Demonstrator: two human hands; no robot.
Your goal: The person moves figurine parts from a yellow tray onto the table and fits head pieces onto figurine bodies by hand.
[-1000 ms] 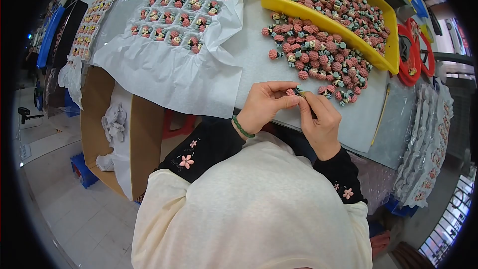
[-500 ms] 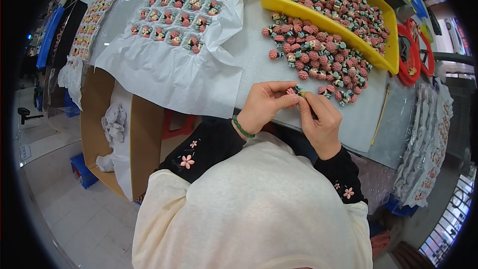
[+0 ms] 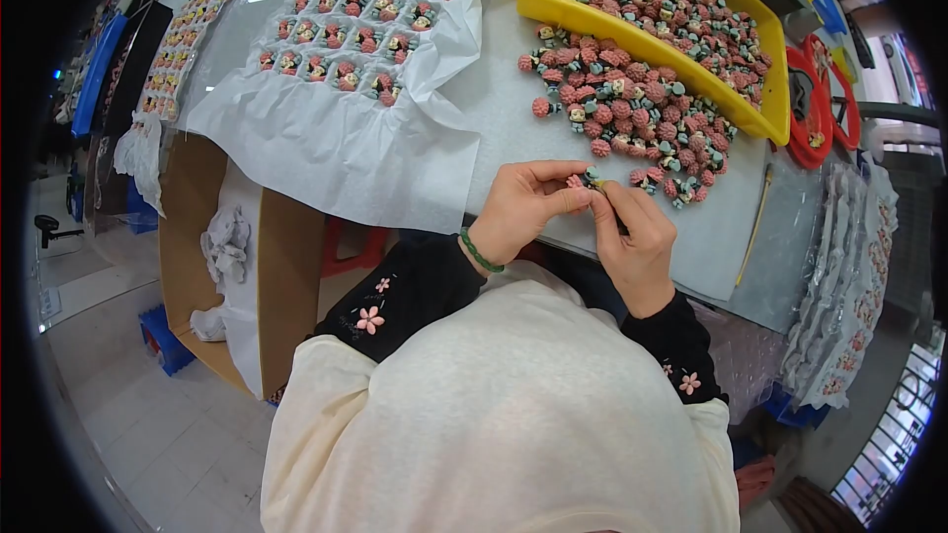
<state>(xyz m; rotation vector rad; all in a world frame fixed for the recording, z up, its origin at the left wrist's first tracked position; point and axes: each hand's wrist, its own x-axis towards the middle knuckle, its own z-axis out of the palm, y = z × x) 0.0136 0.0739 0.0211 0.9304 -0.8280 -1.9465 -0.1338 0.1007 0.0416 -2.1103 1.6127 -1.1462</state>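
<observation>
A small figurine with a pink knobbly head and a grey-green part is pinched between both my hands, above the front of the table. My left hand wears a green bracelet and closes thumb and forefinger on it. From the other side, my right hand grips it with thumb and forefinger; part of the figurine hides behind the fingers. Just beyond the hands lies a loose pile of similar figurines, several of them near my right fingers.
A yellow bin full of figurines stands behind the pile. At the left, a compartment tray of figurines rests on white tissue paper. A thin stick lies right. An open cardboard box is below the table's left side.
Hardly anything differs. Both hands keep the same pinch on the figurine, with only a very slight shift of the view.
</observation>
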